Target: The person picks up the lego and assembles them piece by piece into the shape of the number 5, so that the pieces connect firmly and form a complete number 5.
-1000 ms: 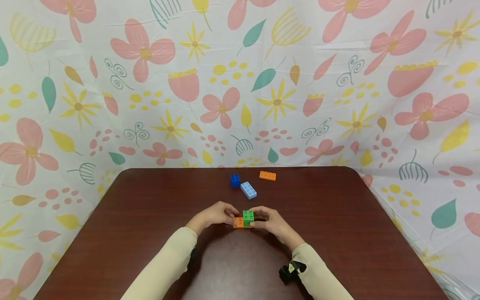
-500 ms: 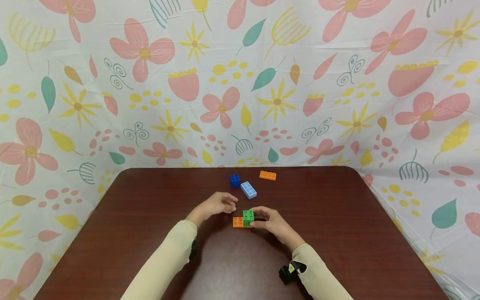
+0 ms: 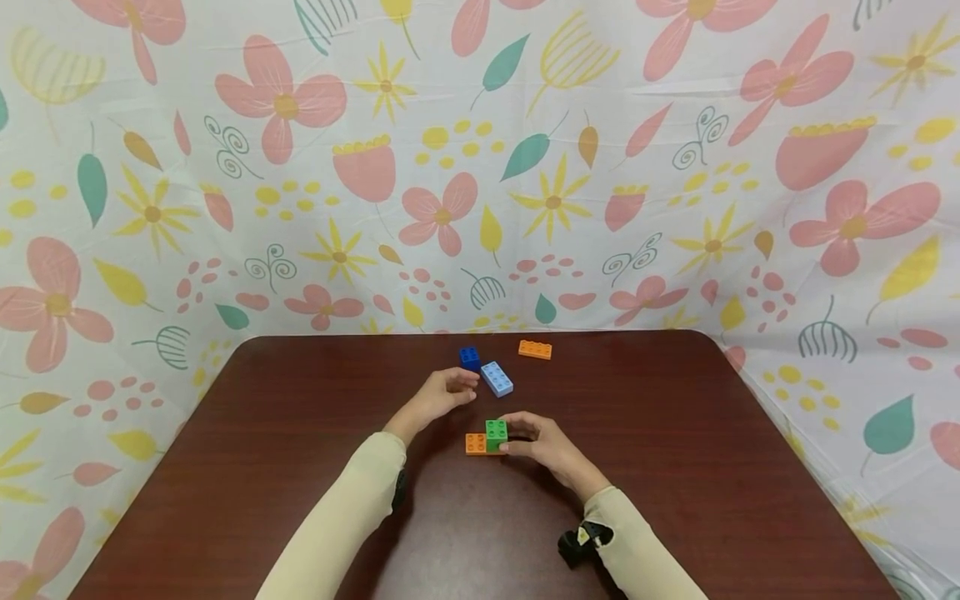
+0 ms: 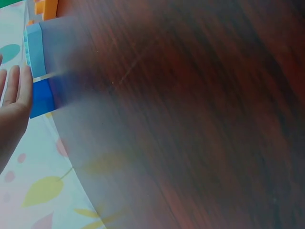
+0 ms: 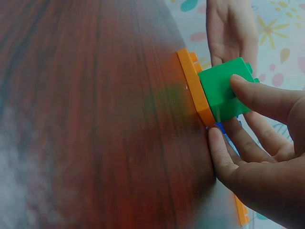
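Note:
My right hand (image 3: 551, 446) grips a green brick (image 3: 497, 435) between thumb and fingers. That brick sits on the right half of a flat orange brick (image 3: 476, 444), whose left studs are bare. In the right wrist view the thumb presses the side of the green brick (image 5: 226, 90), and the orange brick (image 5: 194, 86) lies along the table. My left hand (image 3: 435, 400) holds nothing; its fingers are extended close to a light blue brick (image 3: 497, 379) and a dark blue brick (image 3: 469, 359). The left wrist view has the left hand (image 4: 14, 105) overlapping the dark blue brick (image 4: 43, 98).
Another flat orange brick (image 3: 536, 350) lies near the back edge of the dark wooden table (image 3: 315, 383). Behind the table hangs a cloth (image 3: 442, 275) printed with flowers and leaves. A black wrist device (image 3: 577, 546) is on the right forearm.
My left hand has let go of the orange brick and moved away toward the two blue bricks at the back. My right hand stays on the green brick.

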Available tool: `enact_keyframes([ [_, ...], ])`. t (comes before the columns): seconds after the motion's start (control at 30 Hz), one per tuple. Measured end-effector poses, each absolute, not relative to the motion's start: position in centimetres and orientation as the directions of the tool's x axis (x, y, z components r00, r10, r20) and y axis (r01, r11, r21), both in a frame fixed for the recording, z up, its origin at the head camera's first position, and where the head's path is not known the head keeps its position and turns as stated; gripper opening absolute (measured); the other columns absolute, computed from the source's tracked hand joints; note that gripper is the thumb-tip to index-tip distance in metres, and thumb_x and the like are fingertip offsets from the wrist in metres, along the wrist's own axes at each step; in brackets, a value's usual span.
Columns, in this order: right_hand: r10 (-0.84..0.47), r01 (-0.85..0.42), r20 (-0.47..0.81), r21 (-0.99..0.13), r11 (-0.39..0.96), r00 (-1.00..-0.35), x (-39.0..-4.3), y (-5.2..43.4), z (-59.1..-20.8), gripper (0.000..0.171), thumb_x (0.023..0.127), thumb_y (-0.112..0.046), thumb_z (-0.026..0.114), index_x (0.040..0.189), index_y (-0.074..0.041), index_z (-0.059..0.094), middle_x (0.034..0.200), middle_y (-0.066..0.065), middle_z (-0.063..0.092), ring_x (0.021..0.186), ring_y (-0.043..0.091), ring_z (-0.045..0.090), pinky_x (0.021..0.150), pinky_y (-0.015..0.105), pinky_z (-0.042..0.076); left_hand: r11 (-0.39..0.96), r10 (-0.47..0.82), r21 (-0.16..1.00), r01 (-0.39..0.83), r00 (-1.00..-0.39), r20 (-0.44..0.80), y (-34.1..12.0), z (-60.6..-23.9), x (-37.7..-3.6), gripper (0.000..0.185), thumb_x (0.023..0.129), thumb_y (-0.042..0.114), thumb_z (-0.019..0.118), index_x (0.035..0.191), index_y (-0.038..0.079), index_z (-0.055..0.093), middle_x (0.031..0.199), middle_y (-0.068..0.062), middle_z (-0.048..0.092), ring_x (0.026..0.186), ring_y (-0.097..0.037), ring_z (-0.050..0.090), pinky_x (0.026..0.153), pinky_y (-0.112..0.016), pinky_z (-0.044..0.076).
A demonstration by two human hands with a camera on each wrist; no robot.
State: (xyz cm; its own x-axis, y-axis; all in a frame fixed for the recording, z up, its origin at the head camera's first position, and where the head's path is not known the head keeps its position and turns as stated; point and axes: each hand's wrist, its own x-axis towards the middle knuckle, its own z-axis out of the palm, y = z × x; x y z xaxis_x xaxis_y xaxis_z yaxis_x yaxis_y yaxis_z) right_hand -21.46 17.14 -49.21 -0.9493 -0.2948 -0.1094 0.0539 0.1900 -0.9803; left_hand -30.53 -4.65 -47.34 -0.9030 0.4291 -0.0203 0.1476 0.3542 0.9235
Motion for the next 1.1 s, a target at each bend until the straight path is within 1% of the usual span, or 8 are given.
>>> enact_keyframes([
  [0.1,-0.3,0.05,-0.104,-0.982,0.181,-0.948,-21.5,17.2,-49.3,0.041,0.088,-0.002,0.067,0.127,0.004,0.055,0.123,0.021,0.059,0.114,0.036,0.054,0.086,0.035,0.051,0.34,0.423,0.927,0.158,-0.906,0.0,-4.4,-47.6,-30.8,0.035,0.092,0.005,0.063,0.127,0.0,0.059,0.123,-0.019,0.061,0.109,-0.028,0.058,0.096,-0.041,0.047],
  [0.2,-0.3,0.05,-0.103,-0.983,0.179,-0.948,-21.6,17.3,-49.4,0.042,0.087,-0.005,0.069,0.127,0.002,0.056,0.123,0.019,0.059,0.114,0.034,0.054,0.086,0.035,0.051,0.329,0.425,0.928,0.175,-0.905,0.021,-4.2,-47.8,-31.1,0.037,0.092,0.004,0.063,0.129,0.001,0.058,0.126,-0.019,0.059,0.113,-0.029,0.057,0.097,-0.042,0.046],
  [0.37,-0.293,0.06,-0.111,-0.982,0.179,-0.95,-21.5,17.2,-49.3,0.045,0.087,-0.01,0.071,0.128,-0.001,0.057,0.123,0.016,0.06,0.114,0.03,0.055,0.087,0.035,0.051,0.306,0.431,0.927,0.217,-0.9,0.068,-3.8,-47.9,-31.4,0.038,0.092,0.0,0.061,0.13,-0.003,0.055,0.129,-0.022,0.056,0.117,-0.034,0.055,0.097,-0.042,0.047],
  [0.5,-0.293,0.062,-0.114,-0.982,0.181,-0.949,-21.3,17.1,-48.9,0.043,0.087,-0.007,0.07,0.127,0.001,0.056,0.123,0.017,0.06,0.114,0.031,0.055,0.086,0.035,0.051,0.313,0.426,0.916,0.249,-0.899,0.099,-3.3,-47.7,-31.7,0.038,0.092,-0.001,0.061,0.129,-0.005,0.055,0.129,-0.022,0.056,0.117,-0.035,0.055,0.095,-0.041,0.048],
  [0.7,-0.31,0.048,-0.106,-0.981,0.188,-0.945,-20.7,16.9,-47.6,0.04,0.088,-0.002,0.067,0.126,0.005,0.055,0.122,0.021,0.059,0.114,0.036,0.054,0.086,0.036,0.052,0.323,0.42,0.915,0.24,-0.903,0.089,-2.5,-47.3,-32.2,0.04,0.092,-0.001,0.061,0.131,-0.004,0.053,0.132,-0.022,0.054,0.121,-0.034,0.052,0.096,-0.042,0.047],
  [0.9,-0.312,0.05,-0.104,-0.983,0.178,-0.944,-21.2,17.2,-49.0,0.042,0.088,-0.007,0.069,0.128,0.001,0.056,0.123,0.018,0.059,0.115,0.032,0.054,0.086,0.035,0.051,0.367,0.424,0.901,0.231,-0.904,0.059,-1.8,-47.3,-32.7,0.04,0.093,-0.001,0.06,0.132,0.0,0.054,0.135,-0.018,0.052,0.127,-0.033,0.048,0.097,-0.042,0.046],
  [1.1,-0.314,0.046,-0.097,-0.985,0.166,-0.945,-21.6,17.3,-49.7,0.043,0.087,-0.011,0.071,0.126,-0.001,0.057,0.121,0.015,0.06,0.113,0.029,0.055,0.086,0.034,0.052,0.398,0.443,0.885,0.242,-0.895,0.046,-1.3,-47.4,-33.1,0.042,0.093,-0.001,0.059,0.135,0.001,0.051,0.136,-0.017,0.051,0.129,-0.032,0.045,0.097,-0.042,0.046],
])
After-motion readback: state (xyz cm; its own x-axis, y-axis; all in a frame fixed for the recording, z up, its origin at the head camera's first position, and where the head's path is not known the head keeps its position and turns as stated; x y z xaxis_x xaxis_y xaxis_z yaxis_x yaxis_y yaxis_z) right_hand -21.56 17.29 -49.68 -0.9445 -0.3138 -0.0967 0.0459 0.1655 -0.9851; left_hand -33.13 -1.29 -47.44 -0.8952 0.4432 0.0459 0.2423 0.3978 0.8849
